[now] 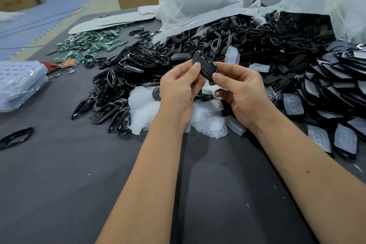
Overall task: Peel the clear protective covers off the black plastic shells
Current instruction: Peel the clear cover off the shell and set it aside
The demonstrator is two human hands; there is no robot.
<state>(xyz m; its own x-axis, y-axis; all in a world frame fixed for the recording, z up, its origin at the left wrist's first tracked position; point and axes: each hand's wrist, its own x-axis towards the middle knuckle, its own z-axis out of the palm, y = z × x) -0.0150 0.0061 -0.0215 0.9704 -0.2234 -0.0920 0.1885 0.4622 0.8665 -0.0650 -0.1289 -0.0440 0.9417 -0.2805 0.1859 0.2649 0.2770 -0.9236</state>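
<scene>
A black plastic shell (205, 64), shaped like a key fob, is held up above the table between both hands. My left hand (178, 89) pinches its left end with thumb and fingers. My right hand (239, 93) pinches its lower right end with thumb and forefinger. I cannot tell whether a clear cover lies on this shell. Under my hands lies a heap of peeled clear covers (146, 111). At the right, shells still wearing clear covers (293, 104) lie in rows.
A large pile of black frames and shells (198, 49) spreads across the grey table (79, 184). Green circuit boards (93, 44) lie at the back left, white plastic bags (190, 4) behind, stacked clear trays (17, 85) at the left edge, one loose black frame (15, 137) near me.
</scene>
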